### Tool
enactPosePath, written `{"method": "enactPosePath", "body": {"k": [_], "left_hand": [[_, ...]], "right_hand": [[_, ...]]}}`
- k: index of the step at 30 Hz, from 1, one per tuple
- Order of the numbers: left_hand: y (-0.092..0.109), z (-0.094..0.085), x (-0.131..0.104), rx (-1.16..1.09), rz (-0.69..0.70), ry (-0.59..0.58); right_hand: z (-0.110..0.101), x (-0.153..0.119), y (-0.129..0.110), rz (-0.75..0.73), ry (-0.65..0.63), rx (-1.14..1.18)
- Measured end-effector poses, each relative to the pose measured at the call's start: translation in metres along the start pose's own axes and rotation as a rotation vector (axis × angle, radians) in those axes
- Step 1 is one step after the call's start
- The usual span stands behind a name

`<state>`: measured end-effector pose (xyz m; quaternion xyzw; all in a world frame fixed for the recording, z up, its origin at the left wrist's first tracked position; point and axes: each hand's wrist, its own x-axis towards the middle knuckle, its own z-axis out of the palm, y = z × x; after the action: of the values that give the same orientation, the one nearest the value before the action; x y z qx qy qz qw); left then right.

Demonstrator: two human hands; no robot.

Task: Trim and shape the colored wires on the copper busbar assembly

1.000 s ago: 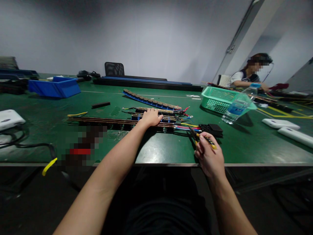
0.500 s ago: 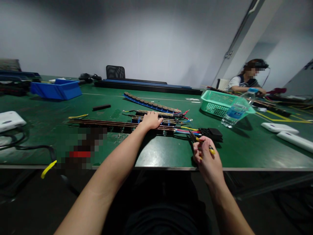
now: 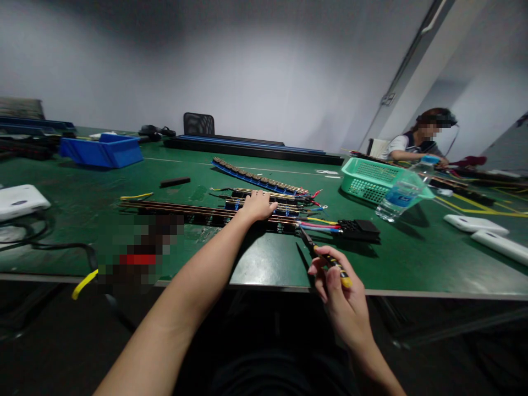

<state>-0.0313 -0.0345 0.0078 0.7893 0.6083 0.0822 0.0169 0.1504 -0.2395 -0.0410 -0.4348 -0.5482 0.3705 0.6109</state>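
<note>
My left hand (image 3: pixel 259 205) lies flat with fingers stretched over several dark strips, pressing on them. The nearest is a long strip with copper-coloured rods (image 3: pixel 198 213). Red, blue and yellow wires (image 3: pixel 317 225) run from its right end to a black slotted block (image 3: pixel 358 230). Wrapped round black-and-yellow pliers (image 3: pixel 328 259), my right hand (image 3: pixel 344 297) is below the wires. The pliers' dark tip points up-left to where the wires meet the strip; whether it touches them I cannot tell. Behind, a curved blue-edged strip (image 3: pixel 256 177) lies at a slant.
On the green table (image 3: pixel 412 264) stand a blue bin (image 3: pixel 101 151), a green basket (image 3: pixel 367 179) and a water bottle (image 3: pixel 398 195). White devices (image 3: pixel 476 224) lie at right. Long black rails (image 3: pixel 251 148) lie behind. A person (image 3: pixel 427 137) sits at far right.
My right hand has moved left and slightly down, taking the pliers' tip from the middle of the wires to their left end. My left hand stays on the strips. The view has shifted slightly.
</note>
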Motion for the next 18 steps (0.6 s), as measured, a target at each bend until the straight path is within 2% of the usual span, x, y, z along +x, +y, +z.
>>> {"method": "enactPosePath", "body": {"k": [11, 18], "left_hand": [[-0.001, 0.001, 0.000, 0.013, -0.002, 0.013], [-0.001, 0.002, 0.000, -0.001, 0.006, 0.022]], "right_hand": [[0.015, 0.026, -0.001, 0.039, -0.063, 0.080], [0.020, 0.047, 0.004, 0.019, -0.160, -0.022]]}}
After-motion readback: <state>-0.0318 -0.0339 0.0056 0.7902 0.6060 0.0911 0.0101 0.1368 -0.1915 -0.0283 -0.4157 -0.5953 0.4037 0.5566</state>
